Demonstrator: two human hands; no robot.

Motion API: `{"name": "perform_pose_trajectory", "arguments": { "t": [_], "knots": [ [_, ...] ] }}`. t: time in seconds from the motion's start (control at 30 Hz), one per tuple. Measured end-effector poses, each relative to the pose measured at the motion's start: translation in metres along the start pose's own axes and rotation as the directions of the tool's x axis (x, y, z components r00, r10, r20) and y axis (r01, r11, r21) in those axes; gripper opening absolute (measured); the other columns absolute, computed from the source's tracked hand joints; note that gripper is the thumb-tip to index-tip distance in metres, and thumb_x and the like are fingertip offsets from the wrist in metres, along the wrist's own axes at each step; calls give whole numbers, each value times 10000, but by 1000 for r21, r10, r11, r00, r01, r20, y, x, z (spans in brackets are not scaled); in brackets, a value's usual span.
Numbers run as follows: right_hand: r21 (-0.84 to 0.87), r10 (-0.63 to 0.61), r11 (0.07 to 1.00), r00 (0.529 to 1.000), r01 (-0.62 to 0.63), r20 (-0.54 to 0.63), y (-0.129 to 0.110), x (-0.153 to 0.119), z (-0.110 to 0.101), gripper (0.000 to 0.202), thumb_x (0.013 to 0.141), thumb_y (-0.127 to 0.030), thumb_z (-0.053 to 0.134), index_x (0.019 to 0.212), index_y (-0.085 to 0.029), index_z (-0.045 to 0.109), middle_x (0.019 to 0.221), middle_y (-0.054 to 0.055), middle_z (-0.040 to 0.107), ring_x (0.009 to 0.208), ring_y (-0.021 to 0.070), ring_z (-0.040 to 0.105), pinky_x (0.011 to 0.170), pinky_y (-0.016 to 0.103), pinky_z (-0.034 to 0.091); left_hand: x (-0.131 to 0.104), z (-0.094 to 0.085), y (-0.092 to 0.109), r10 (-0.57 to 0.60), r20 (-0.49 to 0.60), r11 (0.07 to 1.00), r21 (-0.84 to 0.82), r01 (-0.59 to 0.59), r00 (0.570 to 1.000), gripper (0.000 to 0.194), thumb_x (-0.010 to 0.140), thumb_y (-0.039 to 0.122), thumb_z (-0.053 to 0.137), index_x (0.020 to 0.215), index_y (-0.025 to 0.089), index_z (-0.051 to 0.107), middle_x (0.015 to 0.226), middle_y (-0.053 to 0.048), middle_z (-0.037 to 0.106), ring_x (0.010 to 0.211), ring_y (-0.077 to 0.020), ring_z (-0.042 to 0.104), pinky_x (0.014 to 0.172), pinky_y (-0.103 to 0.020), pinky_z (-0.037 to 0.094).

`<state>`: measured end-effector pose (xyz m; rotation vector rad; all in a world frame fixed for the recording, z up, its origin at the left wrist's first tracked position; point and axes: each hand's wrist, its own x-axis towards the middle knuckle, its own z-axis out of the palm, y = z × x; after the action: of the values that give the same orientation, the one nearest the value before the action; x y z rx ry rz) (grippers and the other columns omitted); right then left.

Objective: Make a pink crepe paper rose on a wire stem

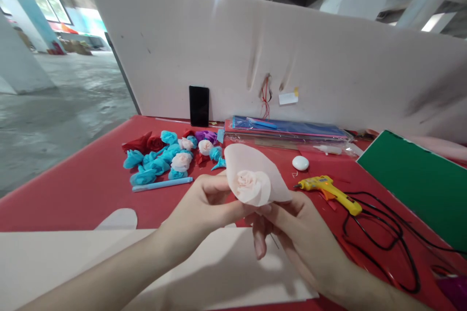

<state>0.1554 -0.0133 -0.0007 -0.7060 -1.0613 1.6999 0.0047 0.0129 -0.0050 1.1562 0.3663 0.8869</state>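
A pale pink paper rose is held up over the table, a large loose petal standing behind its rolled centre. My left hand pinches the flower's left side between thumb and fingers. From the right, my right hand grips its base, and a thin dark stem pokes out below the fingers. The fingers hide most of the underside. Below both hands lies a pale pink paper sheet, with a rounded cut petal at its upper left edge.
Finished blue paper flowers lie at left beside a light blue pen. A yellow glue gun with a looping black cord rests at right, near a white oval object and a green board. A black phone leans against the back panel.
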Motion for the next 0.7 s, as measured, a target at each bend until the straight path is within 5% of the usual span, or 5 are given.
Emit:
{"name": "perform_pose_trajectory", "arguments": {
  "t": [0.47, 0.7],
  "knots": [
    [52, 11, 999, 1000, -11, 2, 2, -2, 0, 169, 749, -305, 682, 694, -155, 737, 568, 1, 584, 377, 40, 484, 369, 148, 424, -2, 6, 10, 55, -147, 952, 306, -8, 988, 58, 749, 196, 664, 704, 219, 693, 587, 41, 573, 598, -89, 544, 524, -158, 439],
    [3, -44, 999, 999, 44, -18, -1, -4, -1, 152, 722, -313, 705, 668, -174, 735, 571, 12, 610, 375, 37, 452, 341, 148, 342, -4, 8, 14, 190, -101, 848, 518, -111, 977, 36, 774, 229, 644, 773, 264, 651, 888, 45, 653, 868, -155, 595, 729, -221, 470]
  ]
}}
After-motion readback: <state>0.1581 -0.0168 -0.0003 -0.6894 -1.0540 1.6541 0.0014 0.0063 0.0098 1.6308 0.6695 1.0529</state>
